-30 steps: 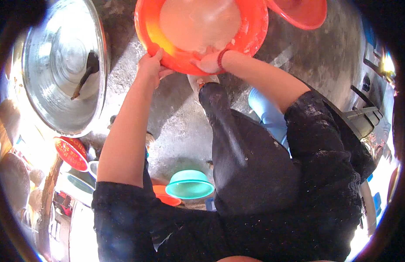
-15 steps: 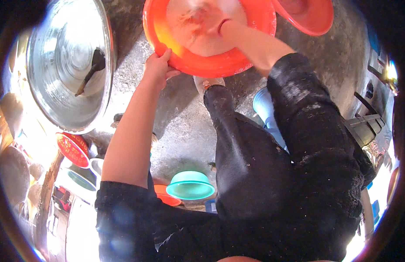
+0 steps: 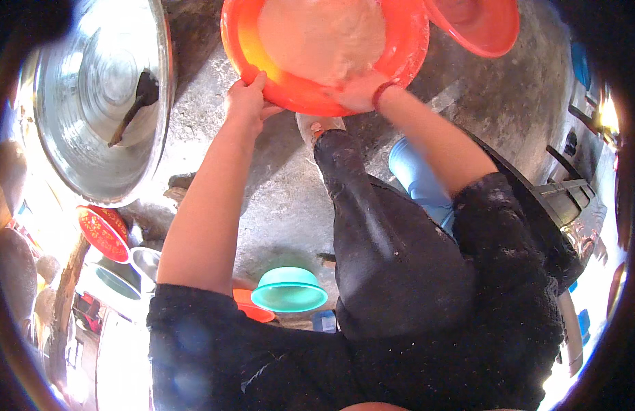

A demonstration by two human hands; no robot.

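A large orange basin (image 3: pixel 273 85) is at the top of the view, holding a broad bed of pale, flour-like stuff (image 3: pixel 321 38). My left hand (image 3: pixel 249 103) is closed on its near left rim, thumb on top and fingers underneath. Inside the near wall of the same basin lies my right hand (image 3: pixel 362 92), against the edge of the pale stuff. A dark red band circles that wrist. The right fingers are blurred and partly sunk, so whether they are closed on anything does not show.
A wide shiny metal pan (image 3: pixel 91 147) with a dark-bladed brush or scraper (image 3: pixel 141 99) in it stands at left. Another orange basin (image 3: pixel 492 31) is at upper right. A blue bucket (image 3: pixel 413 171), a turquoise basin (image 3: pixel 288 291) and a patterned red bowl (image 3: pixel 102 233) are nearer on the concrete floor.
My right hand has drawn back from the middle of the pale stuff to the basin's near side. The surface there looks smoother. My left hand keeps its hold on the rim.
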